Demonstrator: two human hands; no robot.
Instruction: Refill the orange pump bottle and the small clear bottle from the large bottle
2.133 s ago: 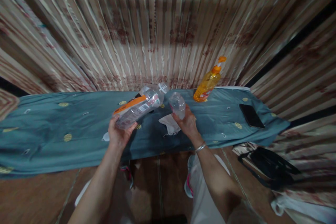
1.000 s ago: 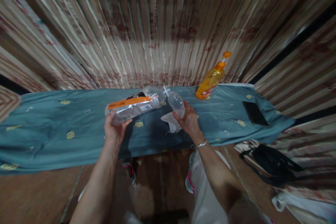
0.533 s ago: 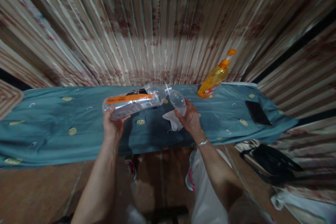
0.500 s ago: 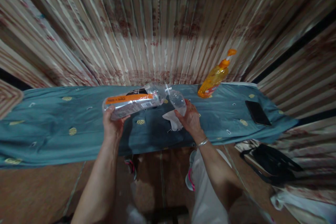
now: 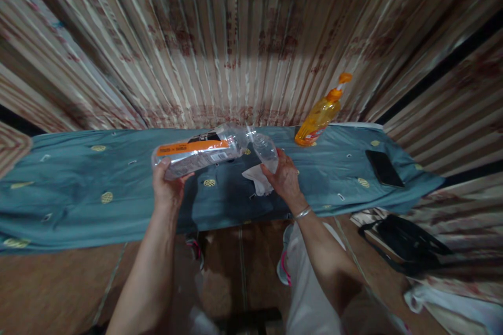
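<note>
My left hand (image 5: pixel 167 184) grips the base of a large clear plastic bottle (image 5: pixel 200 152) with an orange label, held almost level above the blue cloth. Its open neck meets the mouth of a small clear bottle (image 5: pixel 265 150), which my right hand (image 5: pixel 285 178) holds tilted toward it. A metal bangle sits on my right wrist. Under the small bottle a crumpled white tissue (image 5: pixel 257 180) lies on the cloth.
A blue cloth with gold dots covers the table (image 5: pixel 78 188). An orange pump bottle (image 5: pixel 320 113) stands at the back right, and a black phone (image 5: pixel 384 168) lies near the right end. A patterned curtain hangs behind. A black bag (image 5: pixel 408 248) rests on the floor at right.
The large bottle has been lowered from a raised tilt to nearly level, and its neck has come against the small bottle's mouth. Since half a second ago, almost nothing moved.
</note>
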